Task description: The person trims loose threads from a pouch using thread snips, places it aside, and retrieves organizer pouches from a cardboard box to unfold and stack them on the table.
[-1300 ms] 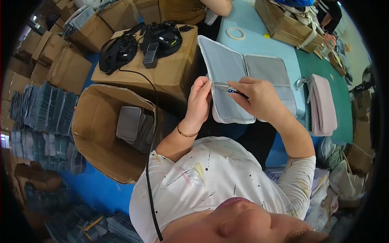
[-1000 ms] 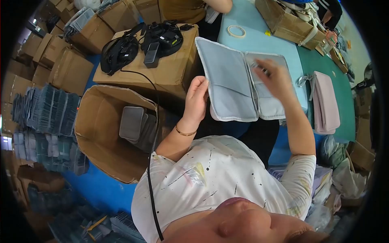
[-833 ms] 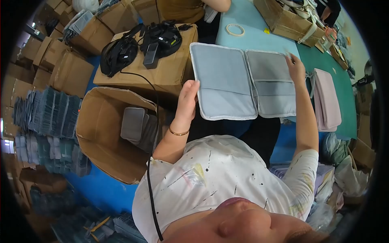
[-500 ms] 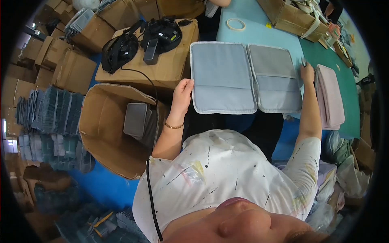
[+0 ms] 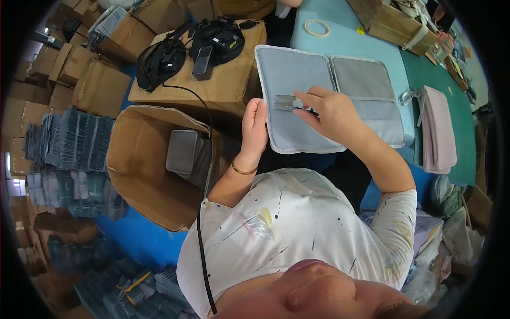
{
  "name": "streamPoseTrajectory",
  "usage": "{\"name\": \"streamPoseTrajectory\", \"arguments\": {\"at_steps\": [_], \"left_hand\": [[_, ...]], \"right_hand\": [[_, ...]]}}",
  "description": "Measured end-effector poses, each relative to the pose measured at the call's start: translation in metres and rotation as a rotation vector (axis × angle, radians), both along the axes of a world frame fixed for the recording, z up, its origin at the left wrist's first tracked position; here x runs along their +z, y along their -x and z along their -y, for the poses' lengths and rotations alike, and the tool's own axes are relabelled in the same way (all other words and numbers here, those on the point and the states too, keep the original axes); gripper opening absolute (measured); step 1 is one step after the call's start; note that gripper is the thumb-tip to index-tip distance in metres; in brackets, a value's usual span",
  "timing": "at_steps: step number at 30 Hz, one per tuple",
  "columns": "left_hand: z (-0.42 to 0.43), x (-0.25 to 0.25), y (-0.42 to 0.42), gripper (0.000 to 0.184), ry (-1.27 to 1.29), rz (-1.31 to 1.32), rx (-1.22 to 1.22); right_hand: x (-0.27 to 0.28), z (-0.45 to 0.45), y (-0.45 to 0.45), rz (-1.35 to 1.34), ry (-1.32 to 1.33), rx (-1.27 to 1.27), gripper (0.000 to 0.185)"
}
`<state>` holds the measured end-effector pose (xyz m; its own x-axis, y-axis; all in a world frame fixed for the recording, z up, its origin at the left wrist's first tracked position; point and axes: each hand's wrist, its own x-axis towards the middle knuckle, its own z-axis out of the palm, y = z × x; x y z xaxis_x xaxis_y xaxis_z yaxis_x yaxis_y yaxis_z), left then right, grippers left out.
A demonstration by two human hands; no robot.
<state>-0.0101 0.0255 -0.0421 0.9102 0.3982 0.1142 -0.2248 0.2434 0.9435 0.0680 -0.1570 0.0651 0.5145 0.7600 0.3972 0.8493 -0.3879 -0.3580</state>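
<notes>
A grey-blue fabric case [image 5: 295,69] with light piping lies spread open in front of me, its two panels side by side. Slip pockets show on the panels. At its left edge, my left hand [image 5: 254,130] pinches the piping between thumb and fingers. My right hand [image 5: 334,117] is over the left panel, closed around small thread snips [image 5: 286,102]. The snips' blades point left toward the edge that my left hand holds, just above the fabric. My right hand hides part of the fold.
A cardboard box [image 5: 133,159] at left holds grey folded cases [image 5: 182,151]. Black straps and devices [image 5: 218,45] lie on another box. A ring [image 5: 316,28] and a pink case [image 5: 440,130] rest on the table. Folded stacks [image 5: 82,141] stand far left. A cable hangs down my front.
My right hand has swung left with the snips, from beyond the case's right edge to over its left panel. My left hand still holds the left edge.
</notes>
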Motion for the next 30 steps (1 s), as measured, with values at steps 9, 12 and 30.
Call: {"name": "streamPoseTrajectory", "arguments": {"at_steps": [9,12,30], "left_hand": [[0.007,0.003,0.0,0.021,-0.148,0.056,0.012],[0.011,0.005,-0.001,0.021,-0.196,0.057,0.042],[-0.014,-0.03,0.018,0.067,0.392,-0.049,-0.127]], "right_hand": [[0.025,-0.005,0.014,0.069,0.082,-0.028,0.029],[0.034,-0.005,0.02,0.076,0.167,-0.009,0.025],[-0.067,0.169,-0.175,-0.162,0.061,-0.905,0.039]]}}
